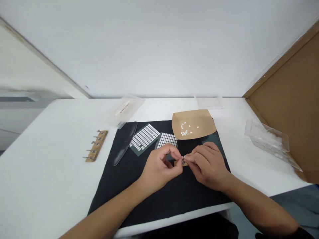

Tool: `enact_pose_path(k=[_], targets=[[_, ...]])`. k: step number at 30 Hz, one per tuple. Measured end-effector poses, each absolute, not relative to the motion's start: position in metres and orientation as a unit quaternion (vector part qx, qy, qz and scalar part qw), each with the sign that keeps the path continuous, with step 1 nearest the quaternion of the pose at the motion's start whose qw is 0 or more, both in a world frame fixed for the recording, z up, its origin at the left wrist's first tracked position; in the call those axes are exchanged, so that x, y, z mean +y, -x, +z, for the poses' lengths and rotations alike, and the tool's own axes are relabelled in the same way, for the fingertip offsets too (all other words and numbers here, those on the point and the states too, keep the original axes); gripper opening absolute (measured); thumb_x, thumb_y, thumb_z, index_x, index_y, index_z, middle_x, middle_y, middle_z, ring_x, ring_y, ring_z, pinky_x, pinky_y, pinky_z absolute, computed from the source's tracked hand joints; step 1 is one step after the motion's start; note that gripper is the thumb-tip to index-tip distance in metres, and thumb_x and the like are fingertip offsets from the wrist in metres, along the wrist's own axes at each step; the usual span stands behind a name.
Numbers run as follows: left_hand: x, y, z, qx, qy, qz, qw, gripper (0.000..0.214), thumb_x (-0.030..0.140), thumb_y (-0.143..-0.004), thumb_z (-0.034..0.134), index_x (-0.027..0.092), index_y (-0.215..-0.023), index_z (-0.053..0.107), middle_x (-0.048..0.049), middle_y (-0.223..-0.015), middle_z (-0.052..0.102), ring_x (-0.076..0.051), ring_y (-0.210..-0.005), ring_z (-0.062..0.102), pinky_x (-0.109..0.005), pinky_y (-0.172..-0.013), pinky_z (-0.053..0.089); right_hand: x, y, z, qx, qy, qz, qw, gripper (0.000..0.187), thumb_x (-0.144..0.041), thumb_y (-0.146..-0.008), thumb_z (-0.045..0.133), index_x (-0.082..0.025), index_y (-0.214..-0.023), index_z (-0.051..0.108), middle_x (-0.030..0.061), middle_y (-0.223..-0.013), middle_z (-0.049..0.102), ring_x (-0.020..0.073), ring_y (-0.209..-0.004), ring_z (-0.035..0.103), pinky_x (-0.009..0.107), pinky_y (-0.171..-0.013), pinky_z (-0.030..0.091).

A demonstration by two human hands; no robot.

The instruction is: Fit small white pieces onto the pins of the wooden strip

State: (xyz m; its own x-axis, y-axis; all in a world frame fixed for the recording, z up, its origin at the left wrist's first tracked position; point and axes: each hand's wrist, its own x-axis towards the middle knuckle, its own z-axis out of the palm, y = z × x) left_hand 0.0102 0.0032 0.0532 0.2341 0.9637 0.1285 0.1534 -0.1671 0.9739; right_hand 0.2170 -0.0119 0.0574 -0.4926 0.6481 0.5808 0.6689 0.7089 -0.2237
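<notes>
Strip of wood (185, 164), mostly hidden, is on the near side of the tan tray (205, 124), just left of the tray's middle. Visible part suggests a left-right long axis; ends covered. Left hand (161, 167) at its left, right hand (208, 166) at its right, neither clearly nearer. Fingers of both drawn in close at the small metal fitting (183, 161); whether clamped on it, cannot tell. Second strip (96, 146) well left of the tray, long axis mostly near-to-far.

Small red lettering (124, 108), apparently "ENSIMAN", on the translucent bag (133, 105) behind the mat (149, 196).
</notes>
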Motion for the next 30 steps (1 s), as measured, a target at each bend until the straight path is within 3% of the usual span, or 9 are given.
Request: enact_pose_path(k=[7,18,25,30], targets=[[0.0015,-0.0113,0.0596,0.462,-0.619,0.418,0.479,0.01,0.019,-0.074,0.072,0.016,-0.075,0.063,-0.001,-0.074,0.066,-0.007,-0.054,0.055,-0.014,-0.044,0.044,-0.0108,-0.2157,0.055,-0.856,0.37,0.031,0.361,0.008,-0.013,-0.102,0.066,-0.02,-0.099,0.062,0.0011,-0.085,0.072,0.0176,-0.079,0.069,0.038,-0.079,0.043],[0.0032,-0.0092,0.0563,0.445,-0.596,0.415,0.524,0.015,0.022,-0.075,0.073,0.017,-0.074,0.059,-0.0023,-0.073,0.065,-0.011,-0.059,0.059,-0.017,-0.046,0.045,-0.0103,-0.2156,0.0578,-0.841,0.367,0.111,0.382,0.008,-0.016,-0.102,0.065,-0.02,-0.096,0.062,-0.0004,-0.082,0.069,0.0159,-0.074,0.065,0.036,-0.076,0.041],[0.0056,-0.0058,0.052,0.425,-0.617,0.399,0.528,0.013,0.024,-0.079,0.074,0.015,-0.081,0.066,-0.0051,-0.086,0.066,-0.01,-0.057,0.061,-0.018,-0.043,0.05,-0.0091,-0.2171,0.0557,-0.845,0.366,0.082,0.38,0.008,-0.015,-0.102,0.067,-0.02,-0.098,0.062,-0.0004,-0.082,0.07,0.0166,-0.077,0.067,0.036,-0.078,0.042],[0.0076,-0.0062,0.0514,0.403,-0.632,0.411,0.519,0.011,0.02,-0.081,0.074,0.016,-0.079,0.063,-0.0051,-0.084,0.069,-0.011,-0.062,0.064,-0.016,-0.044,0.049,-0.0097,-0.2175,0.0568,-0.855,0.365,0.031,0.366,0.008,-0.015,-0.102,0.067,-0.02,-0.097,0.063,0.0006,-0.084,0.072,0.0163,-0.076,0.068,0.037,-0.08,0.042]])
